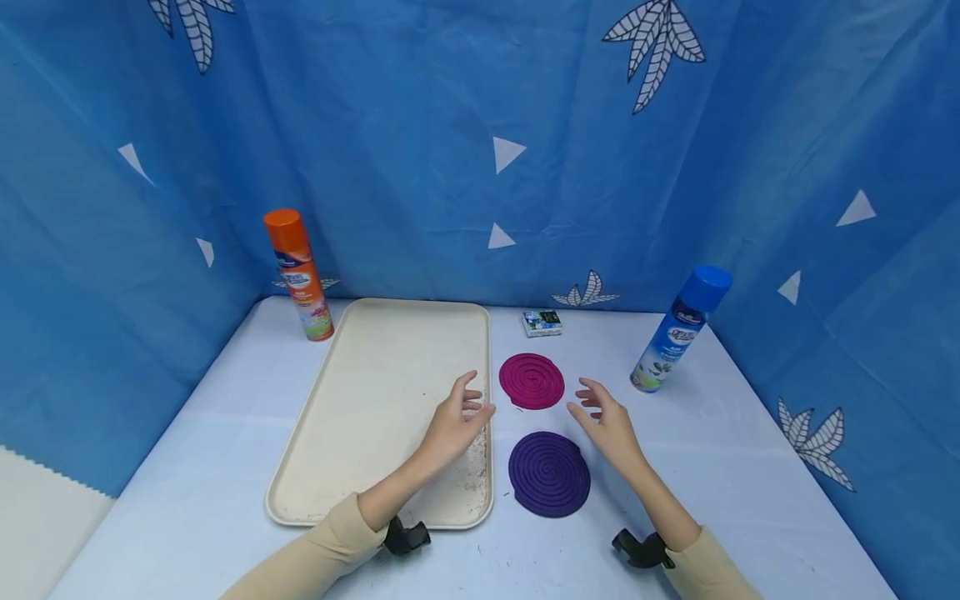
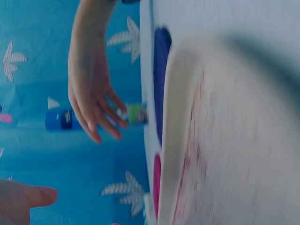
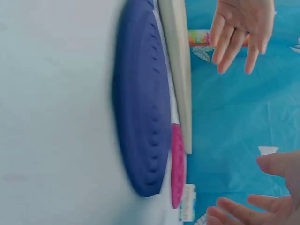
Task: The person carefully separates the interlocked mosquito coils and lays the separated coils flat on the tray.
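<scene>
My left hand hovers over the right edge of a cream tray, fingers loosely bent and holding nothing. Across from it, my right hand is in the air with relaxed fingers, also holding nothing. Between the two hands lie a magenta spiral mat and, nearer to me, a dark purple spiral mat. In the right wrist view the purple mat lies flat beside the tray's rim. The left wrist view shows my right hand with its fingers pointing downward in that frame.
An orange spray can stands at the tray's far left corner. At the right stands a blue spray can. A small patterned box lies at the back, beyond the magenta mat. A blue curtain hangs behind and beside the table.
</scene>
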Motion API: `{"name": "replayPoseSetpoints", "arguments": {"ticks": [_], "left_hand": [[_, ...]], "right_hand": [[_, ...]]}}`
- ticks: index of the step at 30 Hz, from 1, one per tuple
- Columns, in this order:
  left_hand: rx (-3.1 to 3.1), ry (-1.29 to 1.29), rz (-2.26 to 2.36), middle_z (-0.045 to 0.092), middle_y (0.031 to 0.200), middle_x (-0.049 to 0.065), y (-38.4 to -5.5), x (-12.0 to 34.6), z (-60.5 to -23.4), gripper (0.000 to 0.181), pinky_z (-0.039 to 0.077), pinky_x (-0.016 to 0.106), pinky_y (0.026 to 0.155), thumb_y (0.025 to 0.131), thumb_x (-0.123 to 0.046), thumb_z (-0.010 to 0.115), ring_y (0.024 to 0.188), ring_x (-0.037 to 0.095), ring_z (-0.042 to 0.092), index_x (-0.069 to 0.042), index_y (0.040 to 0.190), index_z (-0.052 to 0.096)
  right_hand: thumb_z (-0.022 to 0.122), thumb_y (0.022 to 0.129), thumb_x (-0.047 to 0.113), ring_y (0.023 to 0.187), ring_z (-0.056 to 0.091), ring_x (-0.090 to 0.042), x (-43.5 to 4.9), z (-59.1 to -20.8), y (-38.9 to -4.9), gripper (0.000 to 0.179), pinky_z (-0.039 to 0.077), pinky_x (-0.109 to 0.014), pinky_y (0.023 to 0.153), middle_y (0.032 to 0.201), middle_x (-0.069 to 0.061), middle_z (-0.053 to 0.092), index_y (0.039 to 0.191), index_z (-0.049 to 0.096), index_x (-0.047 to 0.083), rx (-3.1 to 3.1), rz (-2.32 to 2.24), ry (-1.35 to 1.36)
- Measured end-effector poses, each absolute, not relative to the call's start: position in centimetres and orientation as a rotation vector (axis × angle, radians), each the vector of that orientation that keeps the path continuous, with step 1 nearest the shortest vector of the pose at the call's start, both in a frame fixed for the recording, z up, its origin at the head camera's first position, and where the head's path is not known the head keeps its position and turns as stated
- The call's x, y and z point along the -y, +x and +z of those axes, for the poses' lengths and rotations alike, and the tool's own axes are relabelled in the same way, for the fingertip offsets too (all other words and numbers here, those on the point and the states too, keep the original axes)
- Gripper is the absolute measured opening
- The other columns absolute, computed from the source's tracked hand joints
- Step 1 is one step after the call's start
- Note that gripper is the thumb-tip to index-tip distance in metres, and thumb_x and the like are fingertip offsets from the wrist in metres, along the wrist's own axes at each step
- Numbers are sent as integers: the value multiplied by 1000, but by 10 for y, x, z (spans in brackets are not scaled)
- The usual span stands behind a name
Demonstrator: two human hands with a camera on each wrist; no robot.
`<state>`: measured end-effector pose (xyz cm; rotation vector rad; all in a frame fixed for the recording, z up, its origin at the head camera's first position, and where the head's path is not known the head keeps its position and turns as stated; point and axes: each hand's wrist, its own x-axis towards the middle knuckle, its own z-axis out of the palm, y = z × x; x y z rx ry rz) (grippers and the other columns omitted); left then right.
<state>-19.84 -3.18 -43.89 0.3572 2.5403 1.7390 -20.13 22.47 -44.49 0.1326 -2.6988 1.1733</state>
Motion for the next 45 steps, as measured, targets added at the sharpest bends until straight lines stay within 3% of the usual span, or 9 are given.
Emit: {"name": "replayPoseSetpoints", "arguments": {"ticks": [5,11,16,22,29,32,35,39,45], "left_hand": [[-2345,430,1760,41,138,36,-171,15,-448,72,45,53,102,93,-23,58,125,47,48,-2,149,20],[-2234,468,1745,22,152,32,-143,-1,-457,79,36,59,107,93,-27,58,137,50,30,-2,152,11],[-2309,525,1632,26,152,28,-131,-8,-461,80,33,62,108,92,-29,58,139,46,30,2,150,14],[-2274,548,1641,23,154,27,-129,-11,-465,78,24,61,113,93,-29,56,142,42,25,4,150,13],[-2285,511,1696,29,150,29,-131,-12,-466,71,29,59,112,93,-24,57,139,44,30,6,147,22],[-2289,484,1703,31,149,29,-132,-12,-467,69,27,60,112,92,-23,57,138,44,31,6,146,25],[-2288,458,1714,33,148,28,-133,-11,-466,66,26,60,113,92,-23,56,138,45,32,5,145,29],[-2273,434,1745,39,144,28,-135,-11,-466,61,34,58,109,92,-21,56,135,44,37,6,141,34],[-2229,360,1813,45,137,34,-144,-6,-462,57,40,57,105,90,-19,58,128,48,44,3,139,38]], "right_hand": [[63,90,15,99,62,-33,-227,-458,-183,47,55,-41,80,114,-23,66,131,50,-4,2731,1196,73],[63,90,18,104,62,-33,-226,-468,-160,48,52,-44,86,116,-22,66,132,50,-3,2824,1214,-87],[63,90,18,110,60,-38,-222,-470,-144,49,50,-51,92,117,-22,66,132,50,-4,2854,1187,-71],[67,85,9,107,61,-39,-215,-469,-139,47,52,-49,87,110,-23,67,128,54,-5,2789,1195,-2],[69,81,-1,99,61,-33,-213,-471,-145,52,52,-24,75,112,-26,61,129,51,-7,2711,1402,-94],[69,82,0,96,64,-33,-213,-470,-146,54,51,-18,71,112,-28,62,131,49,-8,2704,1448,-141],[69,82,-1,86,66,-22,-215,-469,-150,51,50,-15,70,104,-27,66,129,51,-9,2693,1509,-193],[69,81,-4,67,57,-3,-219,-469,-158,45,48,-14,64,82,-17,70,123,57,-9,2678,1606,-233],[68,81,-3,61,58,0,-228,-457,-168,50,51,-16,60,67,7,65,128,51,-10,2596,1936,-286]]}}
